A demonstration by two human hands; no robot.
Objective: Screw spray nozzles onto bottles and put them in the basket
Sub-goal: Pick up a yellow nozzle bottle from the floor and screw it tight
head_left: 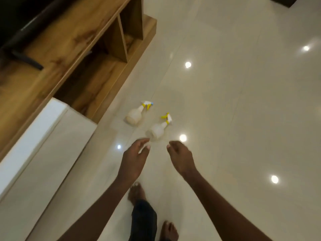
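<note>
Head view: two spray bottles stand on the glossy tiled floor (pixel 243 101) beside a low wooden shelf unit (pixel 73 54). The far bottle (pixel 134 114) stands nearest the unit; the near bottle (pixel 157 130) stands just beyond the person's fingertips. Each appears to carry a white and yellow nozzle already; whether either is screwed down tight cannot be judged from here. No basket is in view. The left hand (pixel 134 157) and the right hand (pixel 180 158) reach forward, one to each side of the near bottle, neither touching it. The left grip is spread, fingers loosely curved; the right grip is partly curled, thumb and fingers apart, pinching nothing. The view is motion-blurred, so fine detail is uncertain. Handling: the bottles look like thin translucent plastic and probably empty, therefore light, easy to tip on the polished tile, and liable to dent under a hard squeeze. Take hold around the body with one hand for support; use the neck below the nozzle for lifting. Avoid the trigger, which would give under load.
</note>
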